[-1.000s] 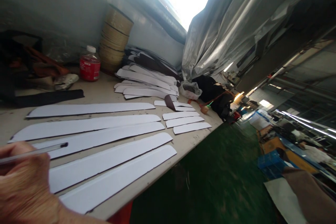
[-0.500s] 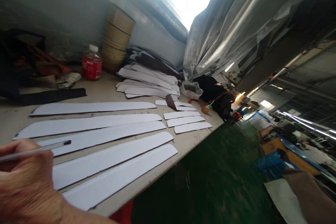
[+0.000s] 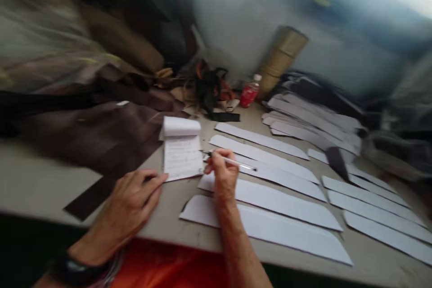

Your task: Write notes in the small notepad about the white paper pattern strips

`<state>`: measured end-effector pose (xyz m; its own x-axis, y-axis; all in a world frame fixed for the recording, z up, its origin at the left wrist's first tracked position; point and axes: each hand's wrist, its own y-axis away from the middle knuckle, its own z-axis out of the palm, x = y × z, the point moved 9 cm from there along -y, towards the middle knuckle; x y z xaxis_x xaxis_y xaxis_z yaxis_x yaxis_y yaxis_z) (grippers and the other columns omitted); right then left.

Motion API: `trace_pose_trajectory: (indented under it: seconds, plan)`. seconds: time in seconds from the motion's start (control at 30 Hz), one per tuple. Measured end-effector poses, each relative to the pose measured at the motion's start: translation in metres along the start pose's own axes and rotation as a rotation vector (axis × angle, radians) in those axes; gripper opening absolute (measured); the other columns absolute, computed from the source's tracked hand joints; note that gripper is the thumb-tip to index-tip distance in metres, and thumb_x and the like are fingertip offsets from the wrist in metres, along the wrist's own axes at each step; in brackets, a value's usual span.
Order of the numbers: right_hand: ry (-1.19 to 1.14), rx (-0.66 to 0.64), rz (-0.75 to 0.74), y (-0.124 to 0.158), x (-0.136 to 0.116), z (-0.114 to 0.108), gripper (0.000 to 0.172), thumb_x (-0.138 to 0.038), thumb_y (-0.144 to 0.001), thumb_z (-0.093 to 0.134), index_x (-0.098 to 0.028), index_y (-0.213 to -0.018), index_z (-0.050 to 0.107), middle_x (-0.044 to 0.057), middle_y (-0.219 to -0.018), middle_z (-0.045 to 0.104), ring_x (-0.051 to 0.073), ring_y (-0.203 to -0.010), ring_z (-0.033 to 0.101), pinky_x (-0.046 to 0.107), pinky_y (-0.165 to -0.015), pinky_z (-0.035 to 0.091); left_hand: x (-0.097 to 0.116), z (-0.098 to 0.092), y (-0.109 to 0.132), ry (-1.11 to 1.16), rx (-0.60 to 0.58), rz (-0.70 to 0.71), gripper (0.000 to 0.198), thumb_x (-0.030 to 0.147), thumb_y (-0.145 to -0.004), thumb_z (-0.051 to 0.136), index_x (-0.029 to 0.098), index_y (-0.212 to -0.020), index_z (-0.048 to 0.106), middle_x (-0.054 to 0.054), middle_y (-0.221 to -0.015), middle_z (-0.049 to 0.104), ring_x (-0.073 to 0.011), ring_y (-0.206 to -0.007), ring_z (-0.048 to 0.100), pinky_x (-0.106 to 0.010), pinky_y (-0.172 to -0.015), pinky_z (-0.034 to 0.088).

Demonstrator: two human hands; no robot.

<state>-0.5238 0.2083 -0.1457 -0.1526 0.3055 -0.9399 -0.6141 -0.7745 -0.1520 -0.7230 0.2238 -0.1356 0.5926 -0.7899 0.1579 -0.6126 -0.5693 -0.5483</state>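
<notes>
A notepad (image 3: 182, 155) with handwriting on its page and its top sheets folded back lies on the table. My right hand (image 3: 223, 175) grips a clear pen (image 3: 241, 163) at the pad's right edge, with the pen's dark end pointing right. Resting on the table, my left hand (image 3: 133, 200) has its fingers loosely spread, and the index fingertip touches the pad's lower left corner. Long white strips with dark edges (image 3: 286, 229) lie side by side under and beyond my right forearm. The picture is somewhat blurred.
Brown sheet material (image 3: 91, 135) covers the left of the table (image 3: 168, 216). A red-labelled bottle (image 3: 249, 94) and a tan roll (image 3: 283, 58) stand by the wall. Behind the shorter strips (image 3: 378, 220) sits a pile of white pieces (image 3: 310, 117). The front edge runs close to my body.
My view has swung left from the aisle to the notepad. My left hand has come into view, and my right hand, still holding the pen, is now beside the pad.
</notes>
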Motion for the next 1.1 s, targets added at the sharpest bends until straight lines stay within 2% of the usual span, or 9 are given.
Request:
trace_pose_trajectory:
  seconds: [0.1, 0.2, 0.3, 0.47, 0.57, 0.7, 0.9, 1.1]
  plan:
    - [-0.071, -0.008, 0.028, 0.009, 0.002, 0.011, 0.021, -0.035, -0.082, 0.065, -0.019, -0.077, 0.051, -0.009, -0.056, 0.058, 0.005, -0.041, 0.049, 0.021, -0.049, 0.046, -0.012, -0.002, 0.017, -0.071, -0.057, -0.064, 0.027, 0.018, -0.092, 0.046, 0.021, -0.114, 0.061, -0.009, -0.106, 0.059, -0.0220, -0.098, 0.057, -0.038, -0.082, 0.049]
    - [-0.022, -0.045, 0.063, 0.018, -0.012, 0.014, 0.017, -0.030, -0.080, 0.068, -0.020, -0.077, 0.054, -0.007, -0.057, 0.062, 0.008, -0.043, 0.056, 0.024, -0.051, 0.049, -0.009, 0.002, 0.013, -0.054, -0.054, -0.093, 0.029, 0.017, -0.090, 0.047, 0.020, -0.115, 0.061, -0.009, -0.105, 0.058, -0.0236, -0.099, 0.056, -0.039, -0.082, 0.048]
    - [0.124, -0.099, 0.060, 0.026, -0.019, 0.026, 0.011, -0.024, -0.080, 0.068, -0.020, -0.078, 0.058, -0.005, -0.058, 0.064, 0.010, -0.045, 0.060, 0.023, -0.049, 0.050, -0.005, 0.001, 0.010, -0.013, -0.052, -0.095, 0.027, 0.016, -0.089, 0.049, 0.019, -0.113, 0.061, -0.010, -0.104, 0.057, -0.0257, -0.100, 0.055, -0.042, -0.083, 0.047]
    - [0.448, -0.193, 0.026, 0.031, 0.007, 0.050, 0.006, -0.021, -0.080, 0.063, -0.021, -0.077, 0.058, -0.005, -0.057, 0.062, 0.011, -0.046, 0.059, 0.022, -0.047, 0.049, -0.008, -0.001, 0.011, 0.043, -0.069, -0.124, 0.031, 0.013, -0.088, 0.053, 0.018, -0.118, 0.059, -0.011, -0.104, 0.056, -0.0266, -0.102, 0.053, -0.045, -0.085, 0.048]
    - [0.648, -0.226, -0.041, 0.033, 0.019, 0.055, 0.005, -0.021, -0.080, 0.061, -0.021, -0.076, 0.057, -0.005, -0.060, 0.061, 0.011, -0.049, 0.058, 0.023, -0.050, 0.048, -0.010, 0.000, 0.011, 0.070, -0.079, -0.148, 0.030, 0.012, -0.088, 0.053, 0.017, -0.116, 0.059, -0.011, -0.106, 0.056, -0.0269, -0.104, 0.053, -0.045, -0.085, 0.048]
    - [0.834, -0.269, -0.170, 0.038, 0.014, 0.059, 0.008, -0.018, -0.081, 0.058, -0.023, -0.075, 0.055, -0.007, -0.058, 0.057, 0.009, -0.046, 0.054, 0.020, -0.046, 0.043, -0.010, 0.001, 0.013, 0.115, -0.099, -0.157, 0.032, 0.011, -0.089, 0.053, 0.015, -0.120, 0.057, -0.011, -0.109, 0.055, -0.0266, -0.107, 0.051, -0.047, -0.089, 0.047]
    - [0.941, -0.338, -0.288, 0.044, 0.004, 0.068, 0.013, -0.012, -0.082, 0.056, -0.024, -0.078, 0.050, -0.008, -0.063, 0.054, 0.006, -0.050, 0.053, 0.016, -0.050, 0.043, -0.014, 0.005, 0.018, 0.198, -0.125, -0.191, 0.032, 0.011, -0.089, 0.053, 0.017, -0.120, 0.058, -0.010, -0.115, 0.054, -0.0250, -0.114, 0.049, -0.048, -0.098, 0.043]
    - [1.005, -0.391, -0.387, 0.045, 0.000, 0.081, 0.014, -0.011, -0.081, 0.055, -0.023, -0.077, 0.049, -0.008, -0.063, 0.053, 0.004, -0.052, 0.054, 0.013, -0.053, 0.044, -0.014, 0.006, 0.021, 0.226, -0.142, -0.205, 0.033, 0.012, -0.090, 0.052, 0.017, -0.122, 0.058, -0.009, -0.117, 0.054, -0.0248, -0.116, 0.049, -0.047, -0.100, 0.041]
